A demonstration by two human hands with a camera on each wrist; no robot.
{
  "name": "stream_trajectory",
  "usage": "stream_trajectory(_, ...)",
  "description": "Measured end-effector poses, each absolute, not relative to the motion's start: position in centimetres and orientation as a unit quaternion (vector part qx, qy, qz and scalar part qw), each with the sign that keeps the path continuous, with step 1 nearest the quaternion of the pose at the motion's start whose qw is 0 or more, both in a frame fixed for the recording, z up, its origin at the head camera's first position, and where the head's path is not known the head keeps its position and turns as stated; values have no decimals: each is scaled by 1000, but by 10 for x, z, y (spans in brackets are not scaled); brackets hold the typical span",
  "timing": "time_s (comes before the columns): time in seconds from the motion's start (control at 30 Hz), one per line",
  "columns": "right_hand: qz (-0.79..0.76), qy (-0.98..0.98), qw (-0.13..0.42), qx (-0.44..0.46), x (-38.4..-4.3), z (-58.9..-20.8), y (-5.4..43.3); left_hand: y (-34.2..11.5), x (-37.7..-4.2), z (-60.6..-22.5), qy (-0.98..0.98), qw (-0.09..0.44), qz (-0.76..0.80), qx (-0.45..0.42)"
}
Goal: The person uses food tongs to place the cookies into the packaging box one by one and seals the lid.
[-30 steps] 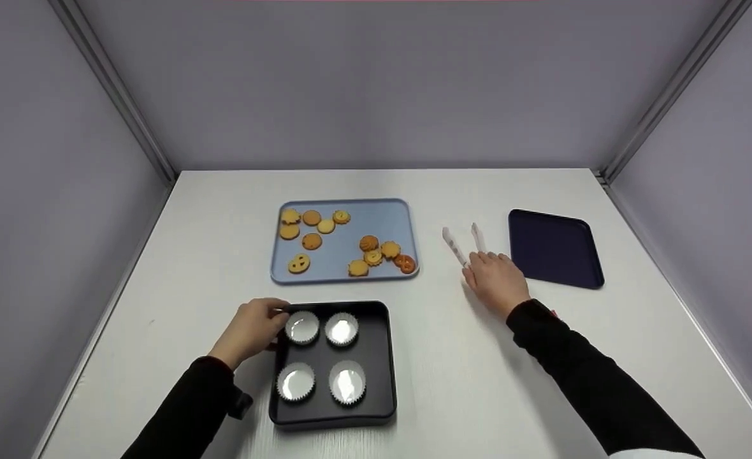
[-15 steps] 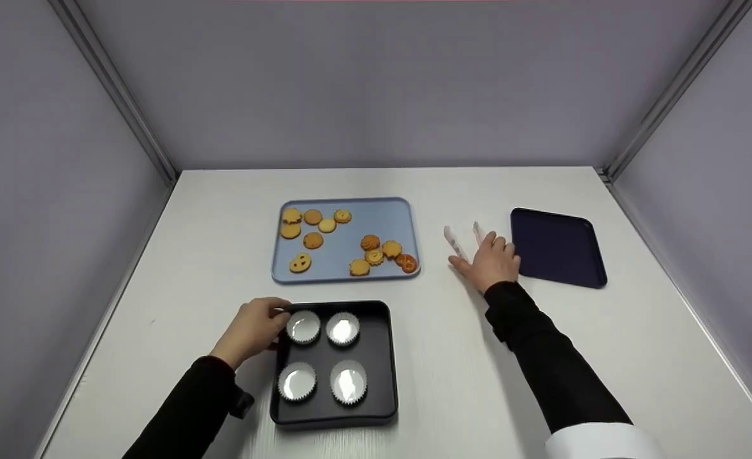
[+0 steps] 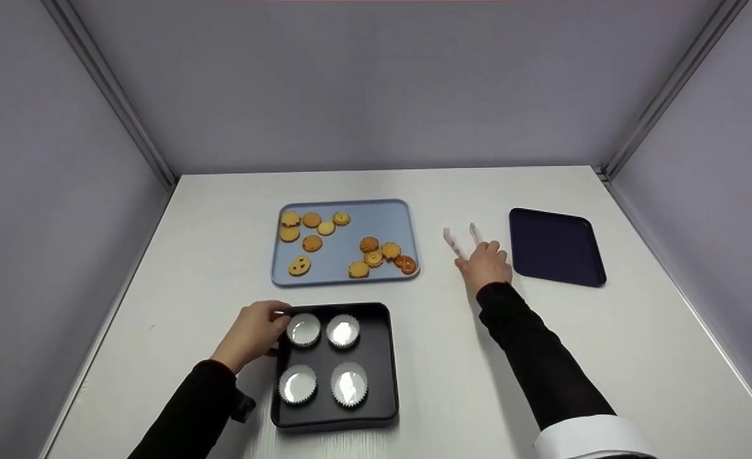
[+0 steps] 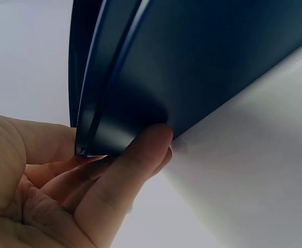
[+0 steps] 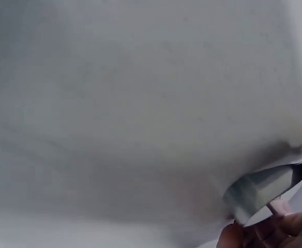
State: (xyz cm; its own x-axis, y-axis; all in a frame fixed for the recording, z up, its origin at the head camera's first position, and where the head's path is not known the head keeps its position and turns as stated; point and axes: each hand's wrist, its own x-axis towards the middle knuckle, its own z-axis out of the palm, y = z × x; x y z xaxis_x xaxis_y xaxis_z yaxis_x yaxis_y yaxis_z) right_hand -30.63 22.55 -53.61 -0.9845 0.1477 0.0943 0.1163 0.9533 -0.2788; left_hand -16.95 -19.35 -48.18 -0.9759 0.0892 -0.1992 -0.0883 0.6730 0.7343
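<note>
My left hand (image 3: 253,331) grips the left edge of a square black baking pan (image 3: 379,357), near its far corner. In the left wrist view the thumb and fingers pinch the dark pan (image 4: 208,57) from both sides. Inside the pan stand several silver, fluted cupcake cups (image 3: 343,331). To the right, my right hand (image 3: 487,266) holds a pair of light-coloured tongs (image 3: 452,242), whose two spread arms point away from me on the table. In the right wrist view the bent end of the tongs (image 5: 265,188) shows between thumb and fingers.
A light blue tray (image 3: 382,220) beyond the pan carries several biscuits, among them a flower-shaped biscuit (image 3: 390,250) and a pretzel biscuit (image 3: 405,264). An indigo tray (image 3: 557,248) lies right of the tongs. Grey panels (image 3: 376,89) enclose the white table (image 3: 191,255).
My right hand has shifted its place on the tongs; its thumb and fingers, spread half a second ago, have drawn together around them. The left hand and pan stay put.
</note>
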Motion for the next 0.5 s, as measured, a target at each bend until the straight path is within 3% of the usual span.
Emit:
stream_trajectory(0.17, 168, -983, 53, -53, -304, -532, 227, -190, -169, -482, 902, 116, 416, -6)
stream_trajectory(0.37, 182, -978, 97, 35, -298, -522, 232, -184, -168, -484, 875, 134, 465, -29)
stream_trajectory(0.5, 208, -971, 88, 83, -296, -512, 229, -178, -167, -485, 867, 130, 479, -51)
